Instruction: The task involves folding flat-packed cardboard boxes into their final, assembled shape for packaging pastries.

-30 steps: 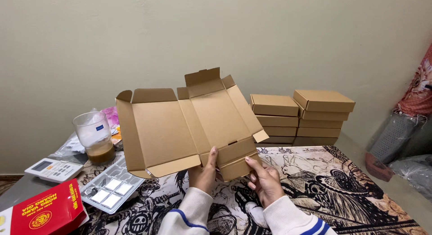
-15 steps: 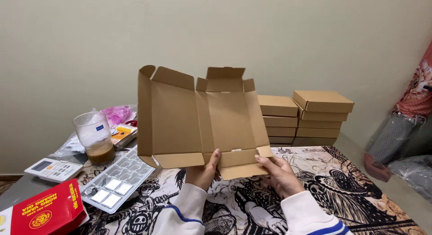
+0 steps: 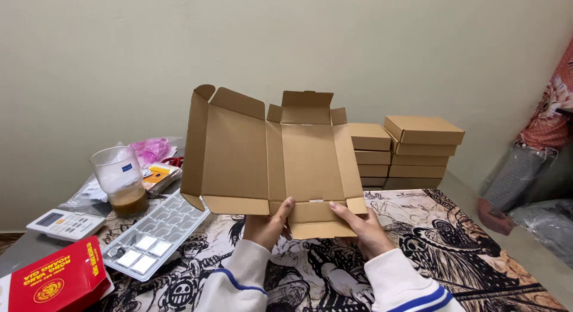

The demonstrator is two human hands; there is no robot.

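I hold a flat, unfolded brown cardboard box blank (image 3: 268, 157) upright in front of me, its inside facing me and its side flaps partly raised. My left hand (image 3: 268, 224) grips the bottom edge near the middle, thumb on the front. My right hand (image 3: 361, 225) holds the lower right flap, thumb lying along the crease. Both sleeves are white with blue stripes.
Two stacks of folded brown boxes (image 3: 412, 151) stand behind on the patterned tablecloth (image 3: 441, 246). At left are a plastic cup with brown liquid (image 3: 121, 182), a clear compartment tray (image 3: 156, 234), a white calculator (image 3: 64, 223), a red box (image 3: 57, 283) and a pink bag (image 3: 152, 149).
The cardboard blank has swung from tilted to upright and squared to me. My right hand slid from under the bottom flap out to its right end.
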